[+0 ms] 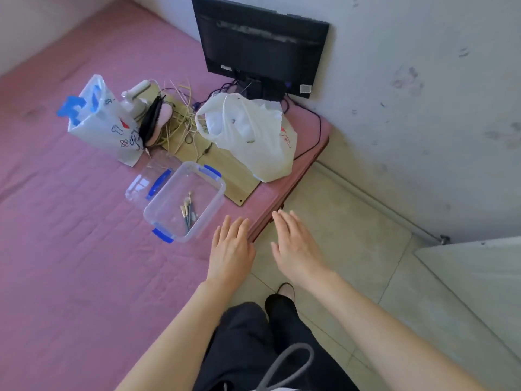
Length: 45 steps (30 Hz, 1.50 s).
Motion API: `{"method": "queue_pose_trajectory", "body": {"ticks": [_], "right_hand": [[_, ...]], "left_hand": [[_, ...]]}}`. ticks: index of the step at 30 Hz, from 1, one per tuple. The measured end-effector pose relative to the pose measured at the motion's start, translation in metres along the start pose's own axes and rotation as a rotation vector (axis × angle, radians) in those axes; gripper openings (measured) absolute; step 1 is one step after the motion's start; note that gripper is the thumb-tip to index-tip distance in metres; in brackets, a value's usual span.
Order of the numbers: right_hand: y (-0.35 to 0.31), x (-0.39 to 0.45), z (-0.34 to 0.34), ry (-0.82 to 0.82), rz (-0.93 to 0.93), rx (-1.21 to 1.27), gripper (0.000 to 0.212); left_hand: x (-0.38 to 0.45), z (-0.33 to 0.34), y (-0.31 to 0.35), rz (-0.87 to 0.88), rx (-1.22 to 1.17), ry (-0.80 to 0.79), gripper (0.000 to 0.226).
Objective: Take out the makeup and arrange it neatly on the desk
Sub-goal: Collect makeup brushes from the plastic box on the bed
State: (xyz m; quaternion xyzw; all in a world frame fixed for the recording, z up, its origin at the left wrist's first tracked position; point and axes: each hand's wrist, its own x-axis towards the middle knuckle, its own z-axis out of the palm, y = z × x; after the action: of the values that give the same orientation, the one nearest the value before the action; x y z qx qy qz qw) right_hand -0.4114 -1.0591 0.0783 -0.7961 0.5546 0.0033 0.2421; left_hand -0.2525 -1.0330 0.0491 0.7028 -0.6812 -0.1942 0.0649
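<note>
A clear plastic box (pixel 214 193) with blue latches sits lidless on the pink bed cover, and several makeup brushes (pixel 187 211) lie inside it. Its clear lid (pixel 143 179) lies just to the left. My left hand (pixel 232 249) hovers with straight fingers over the bed's near edge, right of the box and holding nothing. My right hand (pixel 293 246) is stretched flat beside it, above the floor, also empty.
A wooden board (pixel 225 165) lies on the pink bed (pixel 70 235) with a white plastic bag (pixel 253 136) on it. A printed bag (pixel 95 117), a black and pink pouch (pixel 153 119) and loose cords sit behind. A black monitor (pixel 262 43) leans on the wall.
</note>
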Motion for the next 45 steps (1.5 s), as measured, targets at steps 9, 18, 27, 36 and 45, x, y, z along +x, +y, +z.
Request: {"method": "queue_pose_trajectory", "body": {"ticks": [9,18,27,36,45], "right_hand": [[0.012,0.089,-0.021,-0.108,-0.231,-0.089,0.064],[-0.023,0.163,-0.008,-0.243,-0.342,-0.179,0.062],[-0.065,0.238,0.034,-0.394,-0.514,-0.286,0.060],[-0.087,0.328,0.114,-0.557,-0.623,-0.312,0.059],[-0.081,0.415,0.227,-0.620,-0.506,-0.267,0.056]], "left_hand": [[0.043,-0.009,-0.012,-0.244,-0.009,0.087,0.051],[0.054,-0.010,-0.067,-0.454,-0.085,0.109,0.045],[0.075,0.004,-0.141,-0.642,-0.170,0.045,0.038],[0.129,0.059,-0.198,-0.863,-0.316,0.024,0.035],[0.186,0.155,-0.260,-1.033,-0.441,0.052,0.030]]}}
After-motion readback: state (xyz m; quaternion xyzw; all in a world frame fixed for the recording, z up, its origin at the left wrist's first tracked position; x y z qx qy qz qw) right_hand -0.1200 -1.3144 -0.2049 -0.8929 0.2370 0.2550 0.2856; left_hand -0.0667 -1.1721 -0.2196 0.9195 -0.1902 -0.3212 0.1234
